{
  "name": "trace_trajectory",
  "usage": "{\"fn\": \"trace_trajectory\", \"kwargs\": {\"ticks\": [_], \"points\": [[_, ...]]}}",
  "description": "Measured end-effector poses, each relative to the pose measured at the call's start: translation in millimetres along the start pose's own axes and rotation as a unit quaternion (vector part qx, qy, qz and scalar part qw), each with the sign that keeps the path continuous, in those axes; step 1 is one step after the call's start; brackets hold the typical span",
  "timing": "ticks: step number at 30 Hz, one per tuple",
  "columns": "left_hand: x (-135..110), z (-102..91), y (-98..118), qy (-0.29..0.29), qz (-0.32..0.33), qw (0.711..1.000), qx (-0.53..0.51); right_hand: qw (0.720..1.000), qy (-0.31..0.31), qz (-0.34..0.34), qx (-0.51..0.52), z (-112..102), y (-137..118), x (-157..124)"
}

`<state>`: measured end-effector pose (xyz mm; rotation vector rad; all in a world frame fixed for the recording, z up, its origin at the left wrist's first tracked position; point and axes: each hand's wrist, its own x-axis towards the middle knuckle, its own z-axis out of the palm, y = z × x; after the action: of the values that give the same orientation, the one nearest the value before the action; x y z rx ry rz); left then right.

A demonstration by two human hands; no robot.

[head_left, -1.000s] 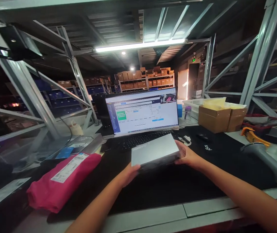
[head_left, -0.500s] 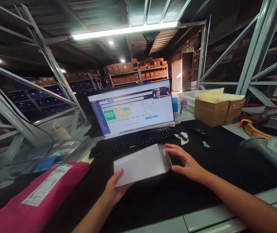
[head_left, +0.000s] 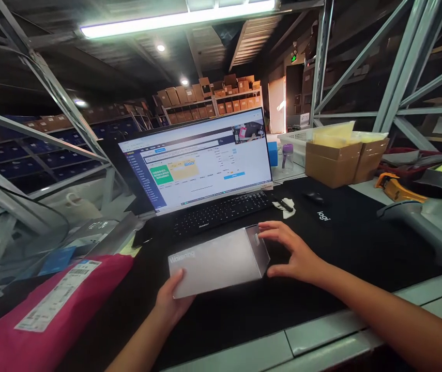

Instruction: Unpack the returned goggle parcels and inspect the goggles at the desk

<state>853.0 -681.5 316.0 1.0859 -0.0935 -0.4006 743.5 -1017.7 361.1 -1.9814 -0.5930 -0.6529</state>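
Note:
A pale grey-white carton (head_left: 215,263) with faint printed letters is held low over the black desk mat, tilted up to the right. My left hand (head_left: 172,297) grips its left end, thumb on top and the other fingers hidden underneath. At the right end, which is darker, my right hand (head_left: 294,253) is open and curved. Its upper fingertips touch or nearly touch the end face, while the thumb is spread apart near the lower corner. Just behind the carton lies a black keyboard (head_left: 221,212).
A monitor (head_left: 205,165) stands behind the keyboard. On the left lies a pink package (head_left: 61,299) with a white label. To the right are a mouse (head_left: 314,198), a handheld scanner (head_left: 418,222), a yellow tape dispenser (head_left: 397,188) and brown cardboard boxes (head_left: 331,163).
The view has shifted, so most things sit further left and higher. The carton is still in my left hand, and my right hand's thumb and fingers are spread somewhat wider at its end.

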Motion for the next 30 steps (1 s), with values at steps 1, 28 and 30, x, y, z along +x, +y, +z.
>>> {"fn": "trace_trajectory", "kwargs": {"ticks": [1, 28, 30], "points": [[0, -1.5, -1, -0.014, 0.005, 1.000, 0.014, 1.000, 0.002, -0.005, 0.002, 0, 1, 0], [-24, 54.8, 28, 0.062, -0.176, 0.980, 0.070, 0.989, 0.053, 0.136, 0.010, 4, 6, 4], [-24, 52.4, 35, 0.061, -0.208, 0.970, 0.106, 0.984, 0.055, 0.164, 0.039, -1, 11, 9]]}}
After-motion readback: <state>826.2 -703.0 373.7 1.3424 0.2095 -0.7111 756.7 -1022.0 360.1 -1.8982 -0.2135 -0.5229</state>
